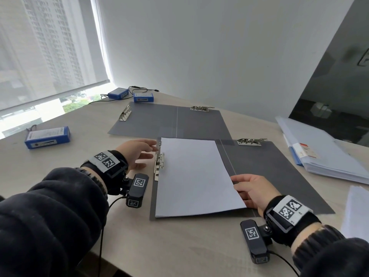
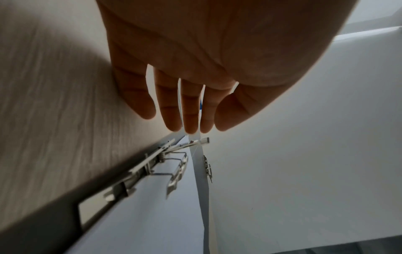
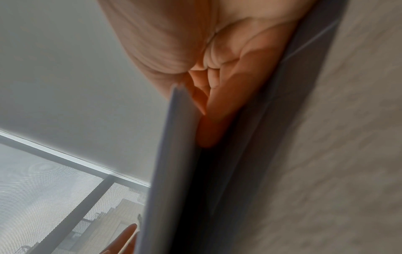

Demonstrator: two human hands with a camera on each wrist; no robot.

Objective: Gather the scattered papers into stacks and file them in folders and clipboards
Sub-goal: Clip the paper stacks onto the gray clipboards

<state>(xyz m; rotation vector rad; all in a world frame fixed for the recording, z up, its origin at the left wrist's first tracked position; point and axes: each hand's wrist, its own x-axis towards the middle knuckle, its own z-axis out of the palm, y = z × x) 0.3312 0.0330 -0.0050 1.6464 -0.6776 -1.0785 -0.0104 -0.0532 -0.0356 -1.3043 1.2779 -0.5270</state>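
An open grey folder (image 1: pixel 279 176) lies on the table near me. A white paper stack (image 1: pixel 191 176) covers its left half, beside the metal clip (image 1: pixel 159 159) on its left edge. My left hand (image 1: pixel 149 150) hovers at that clip with fingers straight and holds nothing; the left wrist view shows the left hand (image 2: pixel 189 123) just above the clip (image 2: pixel 165 165). My right hand (image 1: pixel 239 182) pinches the stack's right edge, thumb on top. In the right wrist view its fingers (image 3: pixel 213 120) lie under the lifted paper stack (image 3: pixel 174 154), against the folder (image 3: pixel 272 120).
A second open grey folder (image 1: pixel 169 120) with two metal clips lies farther back. Three blue boxes (image 1: pixel 48 136) with cables sit at the left and back. A thick pile of papers and blue folders (image 1: pixel 329 152) lies at the right, with more sheets (image 1: pixel 357 212) at the right edge.
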